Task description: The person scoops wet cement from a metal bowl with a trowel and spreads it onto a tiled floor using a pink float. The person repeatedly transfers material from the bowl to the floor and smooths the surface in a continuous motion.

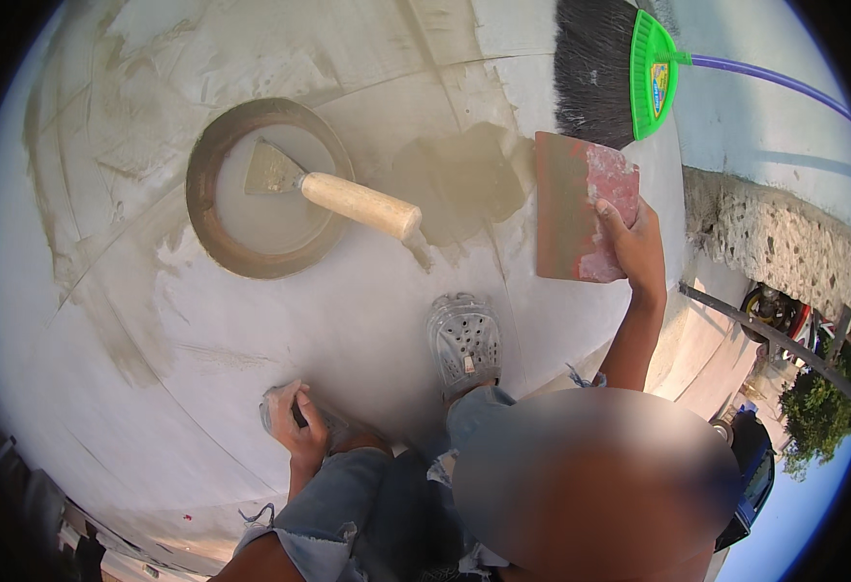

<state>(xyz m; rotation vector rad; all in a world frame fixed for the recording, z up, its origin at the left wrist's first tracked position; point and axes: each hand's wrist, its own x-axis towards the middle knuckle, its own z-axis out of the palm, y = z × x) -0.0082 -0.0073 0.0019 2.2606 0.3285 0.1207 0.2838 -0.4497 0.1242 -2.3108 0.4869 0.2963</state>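
Observation:
My right hand (636, 247) grips a flat, square red spreader (563, 209) by its right side, the thumb lying on its face. Grey-brown wet paste coats the spreader's left part. Beside it a wet patch of paste (459, 179) covers the pale surface. My left hand (304, 432) hangs low by my left clog, fingers curled in, and no tool shows in it. To the left stands a round, paste-smeared pan (202, 209) of thin grey mix. A putty knife with a wooden handle (362, 204) lies across its rim, blade over the mix.
A broom (595, 73) with black bristles, a green head and a purple pole lies at the top right. My grey clog (464, 339) stands below the wet patch. A rough concrete edge (775, 233) runs along the right, with a motorbike wheel (773, 310) and a dark car (751, 475) beyond.

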